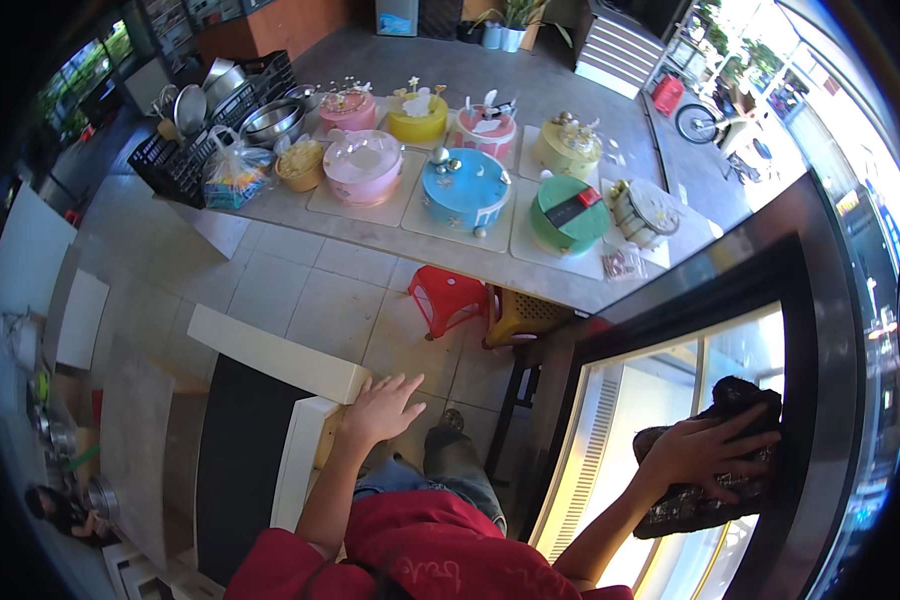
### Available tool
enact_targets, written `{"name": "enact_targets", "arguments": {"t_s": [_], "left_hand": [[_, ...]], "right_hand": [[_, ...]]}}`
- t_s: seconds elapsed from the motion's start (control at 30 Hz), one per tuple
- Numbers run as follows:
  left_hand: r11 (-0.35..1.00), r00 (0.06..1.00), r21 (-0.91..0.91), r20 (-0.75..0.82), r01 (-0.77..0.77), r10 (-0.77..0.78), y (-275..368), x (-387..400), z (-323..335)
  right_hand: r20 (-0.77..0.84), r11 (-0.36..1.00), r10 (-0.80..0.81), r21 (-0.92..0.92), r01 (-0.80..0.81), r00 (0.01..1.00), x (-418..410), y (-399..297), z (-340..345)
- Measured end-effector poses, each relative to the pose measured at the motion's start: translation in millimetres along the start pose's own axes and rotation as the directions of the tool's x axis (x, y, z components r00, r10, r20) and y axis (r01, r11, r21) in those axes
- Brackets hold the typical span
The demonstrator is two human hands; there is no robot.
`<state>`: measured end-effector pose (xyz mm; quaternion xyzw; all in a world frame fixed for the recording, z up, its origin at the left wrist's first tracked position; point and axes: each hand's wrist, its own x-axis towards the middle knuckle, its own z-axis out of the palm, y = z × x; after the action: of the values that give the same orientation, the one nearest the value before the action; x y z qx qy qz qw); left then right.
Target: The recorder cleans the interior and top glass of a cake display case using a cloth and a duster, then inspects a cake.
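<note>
My right hand [701, 454] is spread over a bunched dark cloth [686, 514] and presses it against the glass pane [652, 401] of a lit display case. A wide dark frame [799, 420] surrounds the pane, and the cloth's right side reaches it. My left hand [382, 409] holds nothing, its fingers apart. It is by the corner of a white panel [281, 356] on a cabinet with a black top [247, 450]; whether it touches the panel I cannot tell.
Several decorated cakes, among them a blue one [465, 191] and a green one [570, 217], stand on a long table [375, 232]. Black crates [165, 169] with metal bowls are at its left end. Underneath are a red stool [446, 296] and a yellow stool [521, 315]. A person [71, 517] is at far left.
</note>
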<state>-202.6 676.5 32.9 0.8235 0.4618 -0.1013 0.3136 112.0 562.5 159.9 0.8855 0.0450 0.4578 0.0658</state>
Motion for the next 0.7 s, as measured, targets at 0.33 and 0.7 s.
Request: {"name": "enact_targets", "arguments": {"t_s": [0.33,0.7], "left_hand": [[0.979,0.978,-0.120,-0.105,0.167,-0.180,-24.7,61.0,-59.7],[0.958,0.961,-0.150,-0.091,0.245,-0.260,-89.9,153.1,-128.6]], "right_hand": [[-0.203,0.894,-0.096,0.413,0.174,0.975,47.0,-133.2,39.8],[0.355,0.281,-0.598,0.932,-0.226,0.719,-81.4,-226.6,121.2]]}}
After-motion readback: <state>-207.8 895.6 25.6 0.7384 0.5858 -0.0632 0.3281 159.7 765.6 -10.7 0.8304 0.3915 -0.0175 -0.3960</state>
